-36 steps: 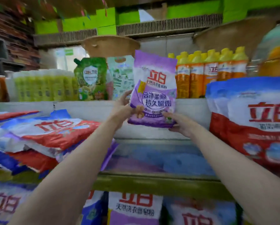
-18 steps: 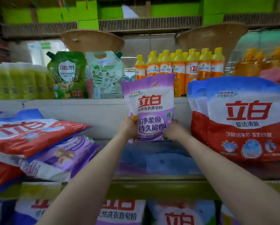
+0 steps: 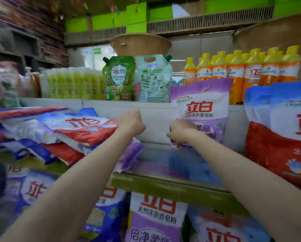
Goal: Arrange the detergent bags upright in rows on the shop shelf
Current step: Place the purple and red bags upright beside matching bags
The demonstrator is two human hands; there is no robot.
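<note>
A purple and white detergent bag (image 3: 203, 109) stands upright at the back of the glass shelf (image 3: 172, 165). My right hand (image 3: 180, 131) grips its lower left part. My left hand (image 3: 131, 122) is off the bag, fingers curled in a loose fist with nothing in it, just right of a flat pile of red, white and blue bags (image 3: 72, 128). A purple bag (image 3: 128, 154) lies flat under that pile, below my left wrist. Red and blue bags (image 3: 282, 137) stand upright at the right.
The upper shelf carries green pouches (image 3: 119, 78), pale green bottles (image 3: 71, 84) and orange bottles with yellow caps (image 3: 242, 70). More detergent bags (image 3: 156, 219) stand on the shelf below. A green metal rail (image 3: 163, 186) edges the glass shelf.
The purple bag has moved right and now rests upright on the shelf. My left hand has let go of it and drawn left; my right hand still holds it.
</note>
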